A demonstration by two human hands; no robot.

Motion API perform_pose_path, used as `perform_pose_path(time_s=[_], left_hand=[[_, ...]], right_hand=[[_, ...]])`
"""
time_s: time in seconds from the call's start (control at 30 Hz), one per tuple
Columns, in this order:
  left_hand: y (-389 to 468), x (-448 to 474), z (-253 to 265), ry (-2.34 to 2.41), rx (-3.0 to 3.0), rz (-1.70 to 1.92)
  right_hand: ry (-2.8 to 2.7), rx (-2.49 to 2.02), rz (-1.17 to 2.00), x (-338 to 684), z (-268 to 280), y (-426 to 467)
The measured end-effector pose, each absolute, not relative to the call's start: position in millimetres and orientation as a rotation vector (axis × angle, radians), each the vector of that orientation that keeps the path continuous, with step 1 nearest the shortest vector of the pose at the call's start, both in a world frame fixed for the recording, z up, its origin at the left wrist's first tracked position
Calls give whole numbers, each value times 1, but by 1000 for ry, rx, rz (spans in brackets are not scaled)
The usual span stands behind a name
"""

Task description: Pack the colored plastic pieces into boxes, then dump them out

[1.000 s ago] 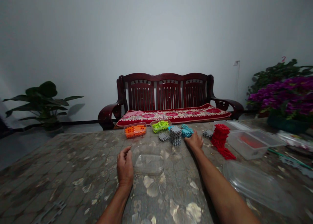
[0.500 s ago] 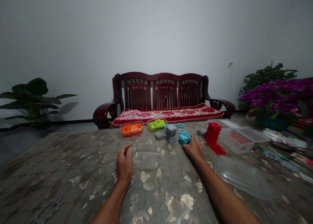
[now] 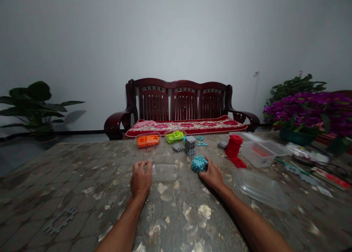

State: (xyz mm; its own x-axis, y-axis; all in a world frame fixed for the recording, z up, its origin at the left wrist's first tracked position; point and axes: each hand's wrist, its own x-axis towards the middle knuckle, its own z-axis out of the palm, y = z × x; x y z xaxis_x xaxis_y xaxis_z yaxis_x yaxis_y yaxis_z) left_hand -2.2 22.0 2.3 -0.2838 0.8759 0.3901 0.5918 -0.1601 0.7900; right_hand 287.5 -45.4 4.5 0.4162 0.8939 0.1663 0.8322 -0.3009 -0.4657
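Observation:
My right hand (image 3: 213, 173) is closed on a stack of blue notched plastic building pieces (image 3: 199, 164). My left hand (image 3: 140, 176) grips the left edge of a clear plastic container (image 3: 165, 172), which has nothing in it. Behind the blue stack stand a tall stack of grey pieces (image 3: 190, 145) and a low grey pile (image 3: 178, 148). Loose blue pieces (image 3: 202, 144) lie to the right of the tall stack. Further right rises a red stack (image 3: 234, 145), with more red pieces at its foot and a small grey stack (image 3: 222, 145) beside it.
Clear containers with orange pieces (image 3: 148, 140) and green pieces (image 3: 175, 136) stand at the far edge. To the right are a clear lidded box (image 3: 257, 158), a clear lid-like tray (image 3: 260, 187) and a purple flower pot (image 3: 297, 137). A grey frame piece (image 3: 61, 220) lies front left.
My right hand has brought the blue stack nearer and to the left, away from the loose blue pieces. My left hand stays at the clear container, which now looks tilted. The view shifted slightly.

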Motion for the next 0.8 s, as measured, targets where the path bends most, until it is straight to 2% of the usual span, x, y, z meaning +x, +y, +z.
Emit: perform_pose_path(time_s=[0.17, 0.3, 0.5, 0.8], left_hand=[[16, -3, 6, 1941, 1668, 1313], [18, -5, 7, 2005, 1703, 1266], [23, -8, 2, 1912, 1691, 1370], [37, -14, -11, 1722, 1569, 1672]], right_hand=[[-1591, -1995, 292, 292, -12, -50], [-1676, -1764, 427, 343, -20, -33], [-1645, -1839, 189, 408, -3, 44], [-1685, -2147, 60, 394, -23, 151]])
